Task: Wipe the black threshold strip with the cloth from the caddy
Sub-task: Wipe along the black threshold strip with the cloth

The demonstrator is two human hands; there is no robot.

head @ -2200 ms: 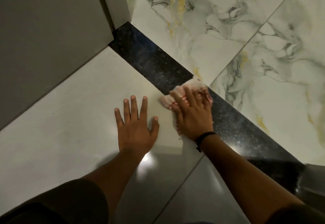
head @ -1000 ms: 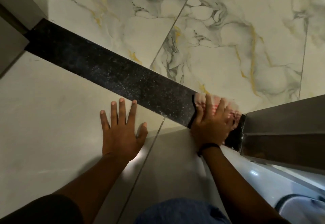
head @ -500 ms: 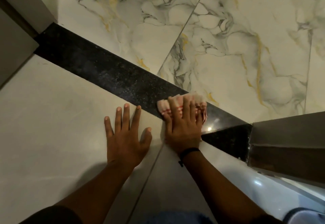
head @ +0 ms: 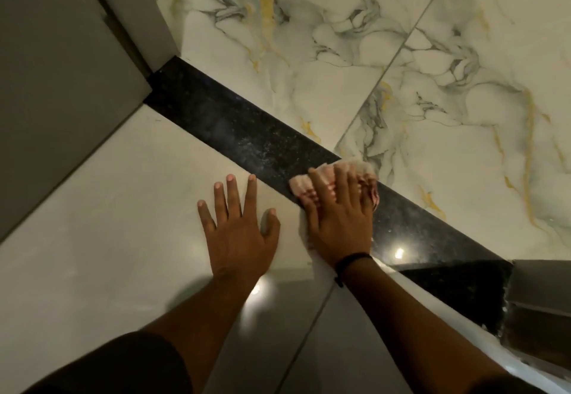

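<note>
While the left hand [head: 238,233] lies splayed on pale tile, right-hand fingers [head: 338,205] press the cloth [head: 304,184] onto the black threshold strip [head: 234,129].

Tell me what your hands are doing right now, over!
Right hand presses the cloth flat on the black threshold strip. Left hand open, braced on the pale tile. Nothing blocking the strip.

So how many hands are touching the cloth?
1. The right hand presses the cloth on the black strip; the left hand lies flat on the pale tile, apart from it.
</note>
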